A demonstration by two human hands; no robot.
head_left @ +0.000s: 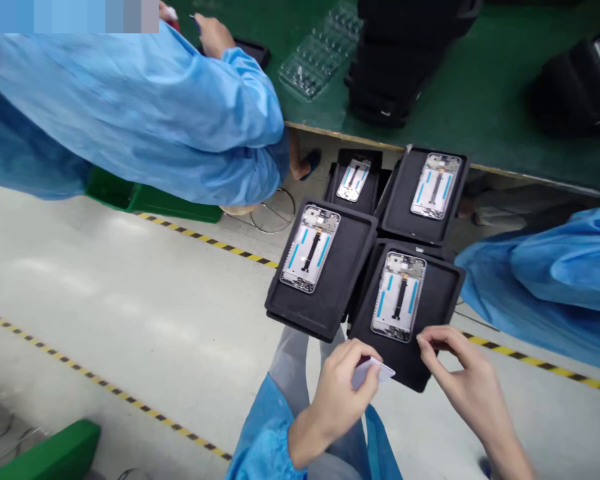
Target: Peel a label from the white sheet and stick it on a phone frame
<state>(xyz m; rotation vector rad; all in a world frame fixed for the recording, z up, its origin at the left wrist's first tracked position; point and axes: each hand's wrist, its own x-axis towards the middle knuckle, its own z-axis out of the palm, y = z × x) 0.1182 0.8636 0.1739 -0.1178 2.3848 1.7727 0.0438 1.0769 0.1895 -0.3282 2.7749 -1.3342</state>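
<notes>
My left hand point(344, 383) is closed on a small white card point(373, 373), pinched between thumb and fingers. My right hand point(463, 373) has its thumb and index finger pressed together beside the lower right corner of an opened phone point(399, 297); whatever they may hold is too small to see. This phone, with blue strips and a black flex cable, lies on a black tray point(443, 287). Left of it, a similar opened phone point(311, 248) rests on another black tray point(330, 313). Farther back are a third phone point(435, 185) and a smaller-looking phone point(355, 179), also on black trays.
A co-worker in a blue smock point(180, 113) sits at the green table point(480, 87) on the left; another blue sleeve point(555, 280) is close on the right. Stacked black trays point(395, 60) and a clear plastic tray point(323, 50) stand on the table. Yellow-black tape point(205, 241) marks the floor.
</notes>
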